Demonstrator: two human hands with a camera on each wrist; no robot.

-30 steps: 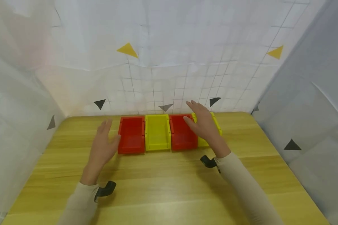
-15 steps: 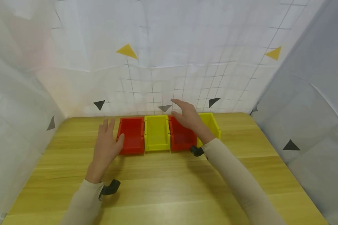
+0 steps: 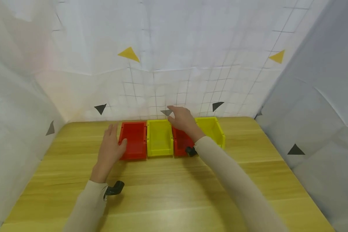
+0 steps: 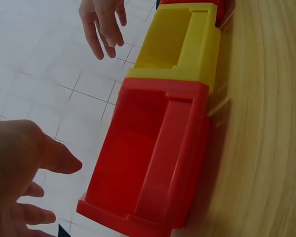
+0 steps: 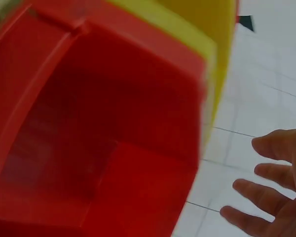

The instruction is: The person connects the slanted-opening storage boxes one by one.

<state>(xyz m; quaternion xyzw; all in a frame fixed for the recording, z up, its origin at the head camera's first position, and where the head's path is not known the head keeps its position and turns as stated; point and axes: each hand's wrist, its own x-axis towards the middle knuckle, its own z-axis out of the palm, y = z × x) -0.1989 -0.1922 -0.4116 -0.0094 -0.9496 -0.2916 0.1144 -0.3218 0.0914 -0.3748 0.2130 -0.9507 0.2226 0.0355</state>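
1. The inner yellow bin (image 3: 160, 138) stands on the desk (image 3: 156, 193), between the left red bin (image 3: 133, 140) and right red bin (image 3: 179, 142).
2. Outer yellow bin (image 3: 211, 129): farther right of it.
3. Left hand (image 3: 110, 146): left of it, spread.
4. Right hand (image 3: 183, 118): right of it, raised, loosely spread.
5. White sheet (image 3: 174, 38): behind it.

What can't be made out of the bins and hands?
Head: right hand hides part of right red bin; sleeve, part of right yellow bin.
Left wrist: left edge crops left hand; top edge, right red bin.
Right wrist: right edge crops right hand; that bin's rim is blurred.
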